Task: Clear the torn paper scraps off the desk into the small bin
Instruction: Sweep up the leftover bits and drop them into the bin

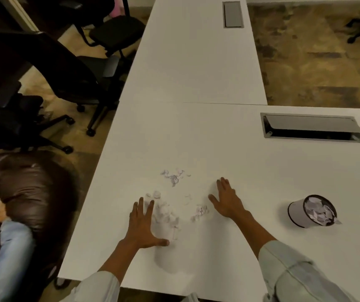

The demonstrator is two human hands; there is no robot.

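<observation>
Torn white paper scraps lie scattered on the white desk (196, 138) in three loose patches: a far cluster (174, 177), a pile (166, 212) by my left hand, and a small clump (201, 210) near my right hand. My left hand (143, 223) rests flat on the desk, fingers spread, touching the left edge of the pile. On the right side of the scraps, my right hand (227, 200) also lies flat and open. The small white bin (312, 211) stands at the right, tilted toward me and filled with crumpled paper.
A grey cable hatch (312, 128) is set into the desk behind the bin, another (232, 14) farther back. Black office chairs (50, 73) stand left of the desk. Another person in a light blue sleeve (11, 243) sits at the lower left.
</observation>
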